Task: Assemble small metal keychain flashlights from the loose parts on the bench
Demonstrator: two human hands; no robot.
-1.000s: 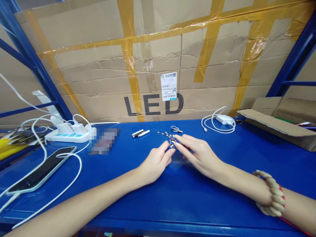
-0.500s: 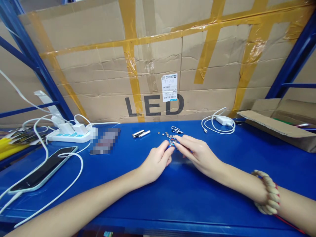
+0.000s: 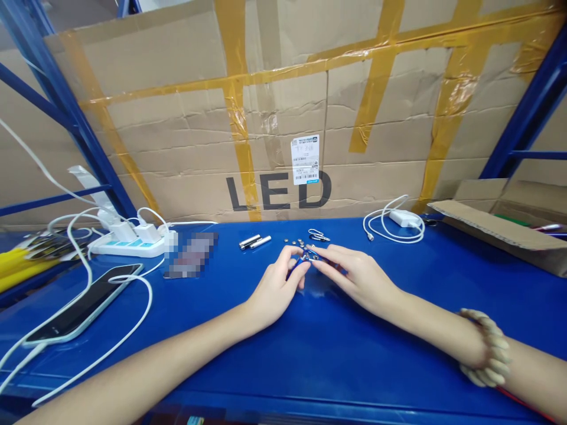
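Both my hands meet over the blue tabletop around a small blue-and-silver item (image 3: 306, 257), largely hidden by the fingers; its kind cannot be made out. My left hand (image 3: 279, 286) is closed, thumb and bent forefinger pinching its left side. From the right, my right hand (image 3: 354, 274) has its thumb and fingertips pressed to the same item. Just beyond the fingertips lie several small round silver pieces (image 3: 294, 242), like button cells. Behind them rests a silver clip with a loop (image 3: 319, 235). Two short silver tubes (image 3: 260, 241) lie side by side farther left.
At left are a white power strip (image 3: 133, 245) with chargers, a phone (image 3: 84, 304) with white cables, and a blurred-out flat object (image 3: 191, 255). A white adapter with coiled cable (image 3: 403, 219) and an open cardboard box (image 3: 496, 230) stand right. A large carton (image 3: 177, 147) closes the back.
The fingers have shifted slightly around the blue-and-silver item, and its ring-like outline now shows less. The whole view has moved a little; the other things lie as before.
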